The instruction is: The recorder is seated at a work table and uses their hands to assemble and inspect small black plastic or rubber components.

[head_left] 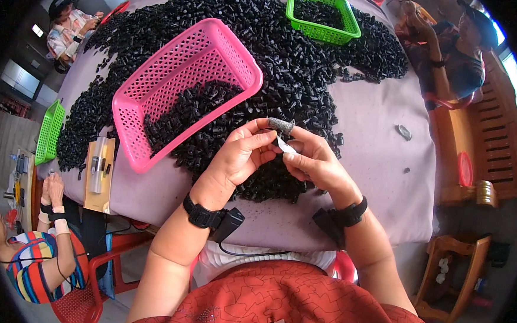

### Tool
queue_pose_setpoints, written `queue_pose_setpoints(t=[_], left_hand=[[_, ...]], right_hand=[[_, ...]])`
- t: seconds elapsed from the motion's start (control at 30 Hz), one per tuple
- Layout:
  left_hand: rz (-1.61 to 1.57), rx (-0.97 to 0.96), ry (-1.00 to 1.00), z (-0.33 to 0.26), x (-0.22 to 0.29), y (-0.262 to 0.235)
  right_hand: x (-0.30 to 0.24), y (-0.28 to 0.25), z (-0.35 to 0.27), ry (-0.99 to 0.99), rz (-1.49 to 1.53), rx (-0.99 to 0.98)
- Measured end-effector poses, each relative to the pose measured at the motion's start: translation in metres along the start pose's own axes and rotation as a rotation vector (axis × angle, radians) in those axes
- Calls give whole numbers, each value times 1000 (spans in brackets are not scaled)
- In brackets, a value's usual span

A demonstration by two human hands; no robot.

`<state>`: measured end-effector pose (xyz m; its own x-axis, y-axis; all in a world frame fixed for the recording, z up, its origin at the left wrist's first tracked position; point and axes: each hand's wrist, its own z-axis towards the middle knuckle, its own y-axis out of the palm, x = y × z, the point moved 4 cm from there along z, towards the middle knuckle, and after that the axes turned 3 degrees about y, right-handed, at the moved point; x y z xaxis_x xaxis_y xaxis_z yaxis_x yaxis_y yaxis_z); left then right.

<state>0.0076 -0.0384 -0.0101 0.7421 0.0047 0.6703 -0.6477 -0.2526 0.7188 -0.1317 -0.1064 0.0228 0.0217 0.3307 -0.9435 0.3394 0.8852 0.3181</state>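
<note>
"Fingertips on that grey speckled piece: how will it handle?"

"Light and slightly soft, I'd judge; a gentle pinch at its edges should suit. The white sliver just nearer looks thin, easily bent."

"Where are they?"

"Right of the pink basket, above the near black pieces."

"And your grip?"

"Barely open. My left hand pinches at the grey piece; my right hand nips the sliver between thumb and finger. How firmly, I can't tell."
</note>
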Motion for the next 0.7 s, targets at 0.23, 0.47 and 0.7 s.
queue_pose_setpoints(t=[0.23,0.47,0.7], left_hand=[[2,-14,-34,1,-1,-2],[-57,-48,-69,3,-3,-6],[-77,-96,-83,2,-3,-5]], right_hand=[[2,0,0,0,25,-2],[11,-7,3,45,63,53],[3,-1,1,37,75,32]])
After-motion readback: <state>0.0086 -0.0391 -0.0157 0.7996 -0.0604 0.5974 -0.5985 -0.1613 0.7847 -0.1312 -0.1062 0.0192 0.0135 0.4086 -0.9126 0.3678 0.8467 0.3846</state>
